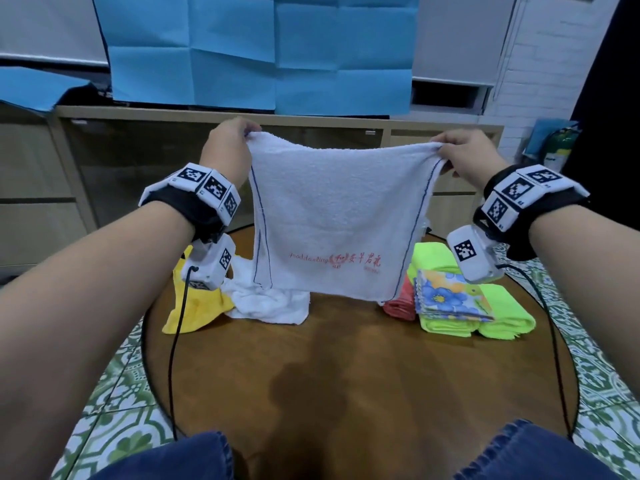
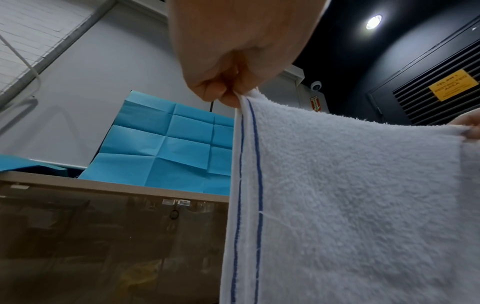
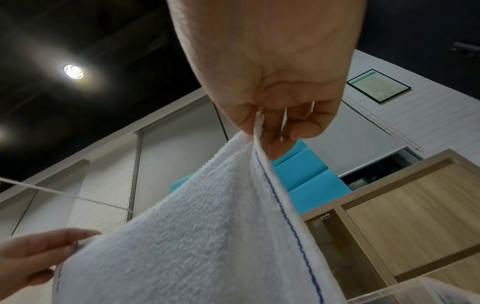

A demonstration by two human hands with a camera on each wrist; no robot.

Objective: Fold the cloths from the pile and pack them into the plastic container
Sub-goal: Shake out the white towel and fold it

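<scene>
We hold the white towel [image 1: 329, 216] above the table [image 1: 346, 375], left hand [image 1: 228, 147] and right hand [image 1: 467, 154] each pinching one top corner.

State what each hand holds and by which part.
Both hold one white towel: the left hand pinches its top left corner, the right hand its top right corner.

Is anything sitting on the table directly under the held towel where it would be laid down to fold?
Nothing visible does. The white towel hangs pinched between left hand and right hand; the bare wooden table lies in front, the crumpled white cloth and folded stack off to the sides.
</scene>
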